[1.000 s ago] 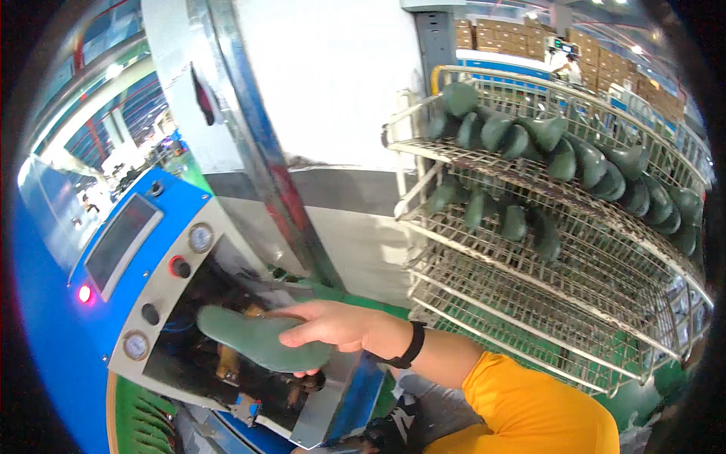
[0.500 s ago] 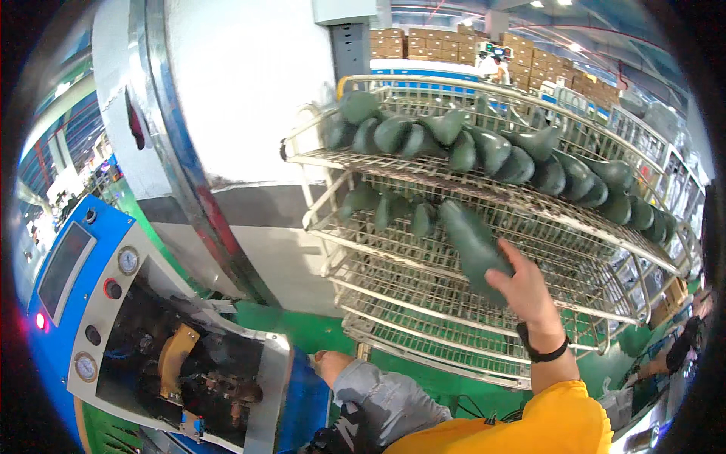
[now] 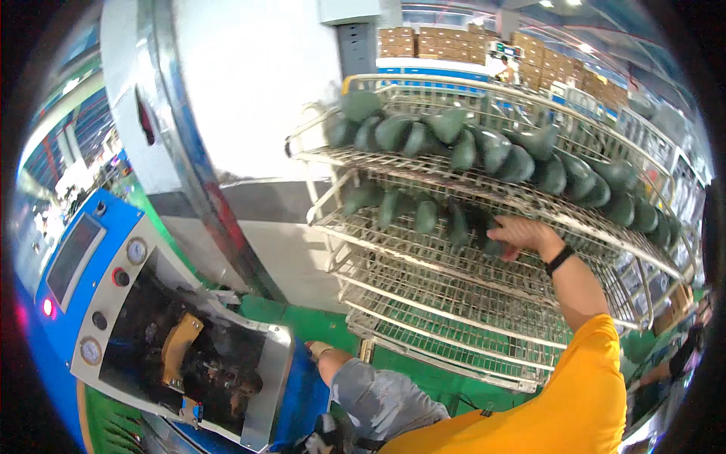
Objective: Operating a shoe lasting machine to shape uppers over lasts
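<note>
My right hand [image 3: 520, 236], with a black band at the wrist, reaches into the second level of a wire rack [image 3: 423, 256]. Its fingers are curled against a dark green shoe last [image 3: 481, 225], which is partly hidden by the hand and shadow. Several more lasts, such as one green last [image 3: 426, 217], hang or stand in a row to its left on that level. The top level carries a longer row of lasts, among them a rounded one [image 3: 517, 165]. My left hand is not in view.
At the lower left stands a blue machine [image 3: 57, 303] with gauges, knobs and a curved tan part [image 3: 180, 350] in its dark opening. A white wall panel [image 3: 257, 91] rises behind it. Stacked cardboard boxes [image 3: 454, 45] are far back. My bent leg [image 3: 378, 390] lies beside the machine.
My right hand has carried the shoe last up and away from me, setting it in among the row on the second level. The view has shifted slightly.
</note>
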A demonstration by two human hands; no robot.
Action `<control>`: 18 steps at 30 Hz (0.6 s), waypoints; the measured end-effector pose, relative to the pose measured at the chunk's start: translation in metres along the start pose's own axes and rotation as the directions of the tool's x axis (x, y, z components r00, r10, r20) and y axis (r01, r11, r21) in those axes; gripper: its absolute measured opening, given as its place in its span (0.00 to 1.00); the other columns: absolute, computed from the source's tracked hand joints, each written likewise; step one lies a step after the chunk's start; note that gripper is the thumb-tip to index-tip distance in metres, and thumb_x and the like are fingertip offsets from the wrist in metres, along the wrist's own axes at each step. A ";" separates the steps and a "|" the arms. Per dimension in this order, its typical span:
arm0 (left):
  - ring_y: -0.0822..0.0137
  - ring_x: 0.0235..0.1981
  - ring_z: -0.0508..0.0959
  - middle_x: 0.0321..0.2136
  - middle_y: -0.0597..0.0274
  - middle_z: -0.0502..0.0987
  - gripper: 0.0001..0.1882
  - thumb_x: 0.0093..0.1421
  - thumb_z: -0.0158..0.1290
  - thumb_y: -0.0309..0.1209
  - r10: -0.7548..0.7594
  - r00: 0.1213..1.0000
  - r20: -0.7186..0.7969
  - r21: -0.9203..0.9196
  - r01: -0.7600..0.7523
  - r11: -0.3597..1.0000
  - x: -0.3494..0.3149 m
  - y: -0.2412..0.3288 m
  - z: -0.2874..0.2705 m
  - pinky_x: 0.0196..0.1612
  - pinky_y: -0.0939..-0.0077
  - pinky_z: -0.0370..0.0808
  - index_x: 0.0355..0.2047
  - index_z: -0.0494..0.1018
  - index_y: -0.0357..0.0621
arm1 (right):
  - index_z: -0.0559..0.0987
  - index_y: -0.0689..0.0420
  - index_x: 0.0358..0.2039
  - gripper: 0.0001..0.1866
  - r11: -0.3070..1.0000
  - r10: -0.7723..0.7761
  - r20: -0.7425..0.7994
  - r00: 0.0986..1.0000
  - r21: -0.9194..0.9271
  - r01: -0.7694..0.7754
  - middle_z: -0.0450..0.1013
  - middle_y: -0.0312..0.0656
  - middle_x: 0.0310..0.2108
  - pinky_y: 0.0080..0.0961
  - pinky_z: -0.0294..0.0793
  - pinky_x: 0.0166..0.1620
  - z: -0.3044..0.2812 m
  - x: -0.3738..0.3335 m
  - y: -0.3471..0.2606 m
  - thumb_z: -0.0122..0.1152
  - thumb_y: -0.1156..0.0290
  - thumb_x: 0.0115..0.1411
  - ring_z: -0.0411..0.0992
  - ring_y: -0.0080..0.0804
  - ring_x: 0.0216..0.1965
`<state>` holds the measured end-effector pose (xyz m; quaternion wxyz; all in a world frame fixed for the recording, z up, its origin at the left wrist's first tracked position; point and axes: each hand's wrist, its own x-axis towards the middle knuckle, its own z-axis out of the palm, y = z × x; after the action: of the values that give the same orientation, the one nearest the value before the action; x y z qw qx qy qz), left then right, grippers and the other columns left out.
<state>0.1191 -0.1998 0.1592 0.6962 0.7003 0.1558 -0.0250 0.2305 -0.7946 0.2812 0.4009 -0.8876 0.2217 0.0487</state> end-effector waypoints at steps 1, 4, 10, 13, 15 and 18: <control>0.63 0.49 0.74 0.48 0.56 0.77 0.23 0.63 0.60 0.36 0.053 0.997 -0.049 -0.021 -0.054 0.998 0.020 0.013 -0.004 0.55 0.67 0.70 0.54 0.72 0.35 | 0.73 0.63 0.53 0.26 0.991 0.022 0.023 0.999 -0.130 -0.019 0.76 0.53 0.36 0.37 0.82 0.29 0.008 0.006 -0.014 0.57 0.53 0.65 0.80 0.40 0.25; 0.63 0.50 0.74 0.50 0.55 0.76 0.23 0.64 0.58 0.34 0.143 0.943 -0.299 -0.066 -0.170 0.983 0.034 0.003 -0.065 0.55 0.68 0.71 0.56 0.70 0.34 | 0.72 0.62 0.60 0.29 0.690 -0.048 -0.120 0.992 -0.721 -0.054 0.76 0.58 0.51 0.46 0.77 0.52 0.032 0.034 -0.019 0.54 0.56 0.64 0.77 0.50 0.52; 0.65 0.51 0.76 0.52 0.54 0.75 0.23 0.62 0.56 0.27 0.198 0.389 -0.900 0.057 -0.344 0.937 -0.220 -0.096 -0.313 0.53 0.71 0.74 0.57 0.70 0.32 | 0.72 0.61 0.63 0.23 0.905 -0.426 -0.241 0.872 -0.137 0.404 0.74 0.49 0.55 0.31 0.73 0.56 0.137 0.015 -0.045 0.51 0.64 0.72 0.73 0.35 0.54; 0.71 0.39 0.79 0.37 0.60 0.82 0.18 0.54 0.64 0.26 0.185 0.239 -0.953 0.230 0.174 0.958 -0.248 -0.105 -0.352 0.46 0.76 0.74 0.45 0.78 0.29 | 0.73 0.62 0.62 0.23 0.762 -0.426 0.471 0.772 -0.272 0.587 0.76 0.49 0.50 0.33 0.73 0.53 0.232 0.029 -0.078 0.55 0.64 0.70 0.73 0.36 0.49; 0.64 0.35 0.81 0.34 0.57 0.83 0.19 0.51 0.65 0.28 0.057 0.267 -0.962 0.225 0.658 0.719 -0.257 -0.117 -0.363 0.43 0.68 0.77 0.42 0.79 0.32 | 0.75 0.62 0.60 0.23 0.589 -0.423 0.661 0.620 -0.320 0.743 0.78 0.55 0.52 0.42 0.73 0.56 0.298 -0.033 -0.125 0.56 0.62 0.70 0.75 0.51 0.54; 0.46 0.45 0.78 0.42 0.48 0.79 0.20 0.50 0.63 0.28 0.306 0.156 -0.939 0.306 0.782 0.542 -0.257 -0.152 -0.372 0.51 0.55 0.75 0.44 0.75 0.36 | 0.78 0.60 0.55 0.19 0.594 -0.349 0.749 0.563 -0.288 0.751 0.79 0.54 0.47 0.41 0.75 0.51 0.358 -0.045 -0.125 0.55 0.63 0.70 0.77 0.51 0.49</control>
<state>-0.2313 0.1159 0.0884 0.0241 0.7257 0.6523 0.2174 0.2769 -0.4437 0.1379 0.1512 -0.9162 -0.2572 0.2676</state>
